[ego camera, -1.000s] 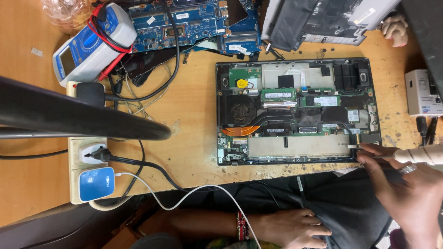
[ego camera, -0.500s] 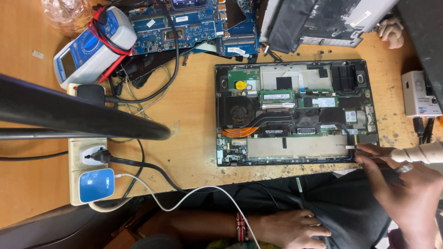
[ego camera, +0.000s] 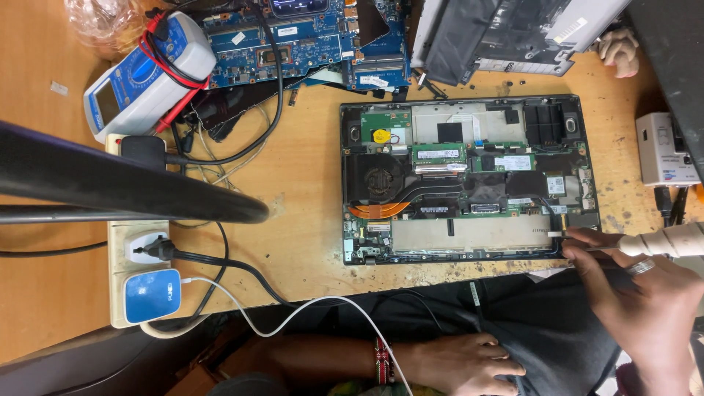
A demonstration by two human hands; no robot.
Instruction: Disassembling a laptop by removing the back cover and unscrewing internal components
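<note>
little has shifted since a second ago: the right hand stays at the near right corner of the opened black laptop base with its bare circuit boards and copper heat pipe, while the cream-handled screwdriver now lies a touch flatter across that corner, and the left hand rests where it was on the dark grey cloth over the lap, below the laptop base. the right hand is closed around the screwdriver, fingers curled on the handle, a silver ring on one finger, and its thin shaft points left to the laptop base's edge, where the fingertips touch the frame. the left hand lies flat and loosely spread on the cloth, holding nothing, with a red beaded band at the wrist. the laptop base lies flat on the worn wooden table. left of the laptop base a white power strip carries a black plug and a blue and white charger, whose white cable trails toward the lap. up and left of the laptop base sit a blue and grey multimeter with red leads and a loose blue circuit board. a grey laptop lid lies just beyond the laptop base, and a small white box sits to its right.
</note>
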